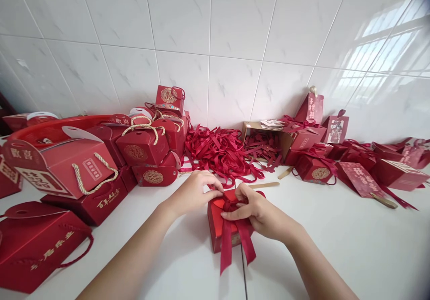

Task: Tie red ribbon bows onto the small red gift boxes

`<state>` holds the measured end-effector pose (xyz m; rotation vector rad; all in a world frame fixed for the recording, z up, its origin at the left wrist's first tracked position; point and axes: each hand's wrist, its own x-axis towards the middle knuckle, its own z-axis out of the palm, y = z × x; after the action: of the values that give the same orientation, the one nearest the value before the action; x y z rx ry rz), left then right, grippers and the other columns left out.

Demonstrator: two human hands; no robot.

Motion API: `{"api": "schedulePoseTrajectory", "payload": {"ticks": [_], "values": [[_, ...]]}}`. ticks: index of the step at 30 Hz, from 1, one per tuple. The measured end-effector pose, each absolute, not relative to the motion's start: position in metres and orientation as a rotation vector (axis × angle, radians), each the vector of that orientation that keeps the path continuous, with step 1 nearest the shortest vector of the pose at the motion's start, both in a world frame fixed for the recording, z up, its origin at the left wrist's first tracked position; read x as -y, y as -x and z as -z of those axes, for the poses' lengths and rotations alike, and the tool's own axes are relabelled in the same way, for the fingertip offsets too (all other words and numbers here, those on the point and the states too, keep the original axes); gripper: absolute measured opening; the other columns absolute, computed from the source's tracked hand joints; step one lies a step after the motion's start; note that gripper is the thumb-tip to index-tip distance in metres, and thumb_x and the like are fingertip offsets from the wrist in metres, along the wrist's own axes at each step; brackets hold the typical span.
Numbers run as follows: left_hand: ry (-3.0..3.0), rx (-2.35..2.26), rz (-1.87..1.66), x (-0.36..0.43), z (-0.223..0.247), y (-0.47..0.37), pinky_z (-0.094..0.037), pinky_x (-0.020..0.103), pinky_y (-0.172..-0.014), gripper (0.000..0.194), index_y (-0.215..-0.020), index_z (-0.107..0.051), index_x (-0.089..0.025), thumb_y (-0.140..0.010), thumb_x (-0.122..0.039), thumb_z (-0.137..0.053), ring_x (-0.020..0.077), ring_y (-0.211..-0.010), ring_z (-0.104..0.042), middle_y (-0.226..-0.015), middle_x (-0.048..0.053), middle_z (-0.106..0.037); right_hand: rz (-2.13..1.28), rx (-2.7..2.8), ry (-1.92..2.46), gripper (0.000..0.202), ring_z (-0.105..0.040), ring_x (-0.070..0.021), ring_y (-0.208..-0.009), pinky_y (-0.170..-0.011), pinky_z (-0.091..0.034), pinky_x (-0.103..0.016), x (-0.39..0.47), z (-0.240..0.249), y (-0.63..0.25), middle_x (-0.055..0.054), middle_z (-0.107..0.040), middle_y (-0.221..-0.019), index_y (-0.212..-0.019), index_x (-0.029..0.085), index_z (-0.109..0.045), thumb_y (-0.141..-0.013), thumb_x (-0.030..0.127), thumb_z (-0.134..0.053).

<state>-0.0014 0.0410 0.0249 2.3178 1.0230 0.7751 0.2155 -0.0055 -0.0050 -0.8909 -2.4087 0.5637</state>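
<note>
A small red box (pixel 217 228) stands on the white table, with a dark red ribbon (pixel 226 248) knotted on its top and two tails hanging down the near side. My left hand (pixel 198 192) is at the box's back left edge, thumb and forefinger pinched on part of the ribbon. From the right, my right hand (pixel 255 210) reaches over the top, its thumb and fingers closed on the ribbon by the knot. The fingers partly cover the knot.
Large red gift boxes (pixel 80 156) crowd the left. A heap of red ribbons (pixel 218 150) lies at the back, beside an open carton (pixel 287 145). More red boxes (pixel 311 167) line the right back, before a tiled wall (pixel 235 31).
</note>
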Motion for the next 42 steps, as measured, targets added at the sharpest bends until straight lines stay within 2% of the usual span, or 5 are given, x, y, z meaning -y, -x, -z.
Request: {"api": "schedulePoseTrajectory", "payload": {"ticks": [8, 17, 23, 33, 42], "values": [[-2.229, -0.876, -0.575, -0.04, -0.029, 0.009, -0.045, 0.028, -0.083, 0.005, -0.083, -0.061, -0.021, -0.083, -0.025, -0.057, 0.0163, -0.089, -0.059, -0.091, 0.0, -0.064, -0.584, 2.362, 0.873, 0.041, -0.044, -0.0147, -0.082, -0.071, -0.048, -0.029, 0.001, 0.012, -0.218, -0.003, -0.036, -0.091, -0.113, 0.041, -0.066, -0.09, 0.011, -0.05], [-2.321, -0.907, -0.543, -0.042, -0.022, 0.009, -0.039, 0.033, -0.096, 0.008, -0.084, -0.05, -0.022, -0.081, -0.024, -0.056, 0.018, -0.099, -0.049, -0.099, 0.001, -0.053, -0.57, 2.34, 0.825, 0.046, -0.044, -0.0149, -0.079, -0.068, -0.049, -0.03, 0.001, 0.01, -0.216, -0.003, -0.035, -0.085, -0.114, 0.041, -0.066, -0.091, 0.008, -0.044], [-2.296, -0.849, -0.488, -0.04, -0.021, 0.007, -0.038, 0.033, -0.099, 0.009, -0.092, -0.054, -0.023, -0.083, -0.022, -0.053, 0.0188, -0.111, -0.047, -0.112, 0.004, -0.052, -0.572, 2.329, 0.826, 0.048, -0.044, -0.0148, -0.079, -0.069, -0.048, -0.03, 0.0, 0.01, -0.216, -0.003, -0.038, -0.087, -0.111, 0.04, -0.068, -0.09, 0.004, -0.044], [-2.266, -0.819, -0.498, -0.04, -0.021, 0.006, -0.035, 0.039, -0.101, 0.01, -0.068, -0.053, -0.02, -0.076, -0.018, -0.059, 0.0237, -0.119, -0.044, -0.124, 0.005, -0.054, -0.56, 2.32, 0.803, 0.046, -0.044, -0.015, -0.079, -0.069, -0.049, -0.03, 0.0, 0.01, -0.215, -0.003, -0.037, -0.085, -0.111, 0.039, -0.068, -0.09, 0.006, -0.044], [-1.986, -0.807, -0.808, -0.035, -0.013, -0.014, -0.045, 0.032, -0.086, 0.023, -0.063, -0.05, -0.018, -0.079, -0.03, -0.061, 0.0198, -0.094, -0.059, -0.098, 0.005, -0.065, -0.596, 2.303, 0.804, 0.046, -0.048, -0.0157, -0.087, -0.077, -0.05, -0.033, 0.001, 0.012, -0.216, -0.004, -0.041, -0.092, -0.111, 0.038, -0.068, -0.09, 0.006, -0.044]]}}
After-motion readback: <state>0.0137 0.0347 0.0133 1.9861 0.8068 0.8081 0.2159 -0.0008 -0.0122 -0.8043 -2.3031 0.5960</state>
